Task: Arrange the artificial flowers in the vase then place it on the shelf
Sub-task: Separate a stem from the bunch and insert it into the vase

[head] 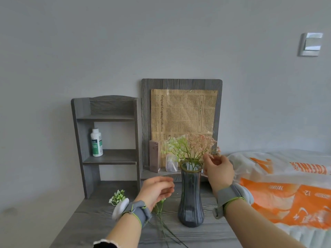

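Your right hand pinches a pink flower sprig standing in the vase on the tabletop; your left hand hovers loosely curled, holding nothing, beside it.

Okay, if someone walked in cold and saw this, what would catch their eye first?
Probably the dark vase at centre table, holding pink and white flowers, with the right hand touching the pink sprays. Next, the orange-and-white bag at right, and the newspaper-print sheet behind the vase.

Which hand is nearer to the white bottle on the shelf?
Left. The left hand hovers below and right of the bottle; the right hand is beyond the vase.
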`<state>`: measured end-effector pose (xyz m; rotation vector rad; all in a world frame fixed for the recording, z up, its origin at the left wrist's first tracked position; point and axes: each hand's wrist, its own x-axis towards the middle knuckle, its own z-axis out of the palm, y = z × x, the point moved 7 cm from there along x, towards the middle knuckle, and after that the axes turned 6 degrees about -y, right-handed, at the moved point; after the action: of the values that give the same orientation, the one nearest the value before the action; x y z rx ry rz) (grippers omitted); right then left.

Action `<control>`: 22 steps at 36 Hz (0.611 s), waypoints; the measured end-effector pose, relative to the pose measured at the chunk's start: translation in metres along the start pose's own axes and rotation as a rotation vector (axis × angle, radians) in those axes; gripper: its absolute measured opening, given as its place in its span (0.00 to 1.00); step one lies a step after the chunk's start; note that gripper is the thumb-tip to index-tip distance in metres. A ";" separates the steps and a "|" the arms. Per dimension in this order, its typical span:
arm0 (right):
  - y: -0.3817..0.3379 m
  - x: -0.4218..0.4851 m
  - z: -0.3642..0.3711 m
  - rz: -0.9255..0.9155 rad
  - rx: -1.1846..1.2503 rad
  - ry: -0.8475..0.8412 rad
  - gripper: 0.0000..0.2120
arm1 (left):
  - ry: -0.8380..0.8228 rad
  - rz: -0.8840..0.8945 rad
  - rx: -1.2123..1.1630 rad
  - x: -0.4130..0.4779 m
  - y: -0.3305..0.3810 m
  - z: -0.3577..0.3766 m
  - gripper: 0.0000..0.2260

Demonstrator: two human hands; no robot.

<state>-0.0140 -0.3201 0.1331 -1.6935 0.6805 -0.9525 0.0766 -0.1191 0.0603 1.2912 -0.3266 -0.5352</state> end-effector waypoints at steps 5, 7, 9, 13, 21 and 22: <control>0.000 -0.003 -0.002 0.006 0.005 -0.028 0.16 | -0.003 -0.006 0.000 0.000 0.001 0.006 0.06; 0.000 -0.005 -0.003 0.004 -0.006 -0.032 0.16 | -0.004 -0.009 0.001 -0.001 0.000 0.007 0.06; 0.000 -0.006 -0.003 0.006 -0.015 -0.038 0.16 | -0.004 -0.009 0.005 -0.003 0.000 0.008 0.06; 0.001 -0.008 -0.003 0.021 -0.016 -0.064 0.17 | -0.005 -0.005 0.009 -0.006 0.001 0.009 0.06; 0.002 -0.009 -0.005 0.041 -0.005 -0.121 0.24 | 0.003 0.005 0.018 -0.013 0.006 0.006 0.05; 0.001 -0.010 -0.006 0.038 -0.013 -0.117 0.24 | 0.003 0.008 0.021 -0.015 0.007 0.006 0.05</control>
<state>-0.0244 -0.3153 0.1300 -1.7273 0.6405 -0.8167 0.0625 -0.1146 0.0700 1.3102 -0.3354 -0.5241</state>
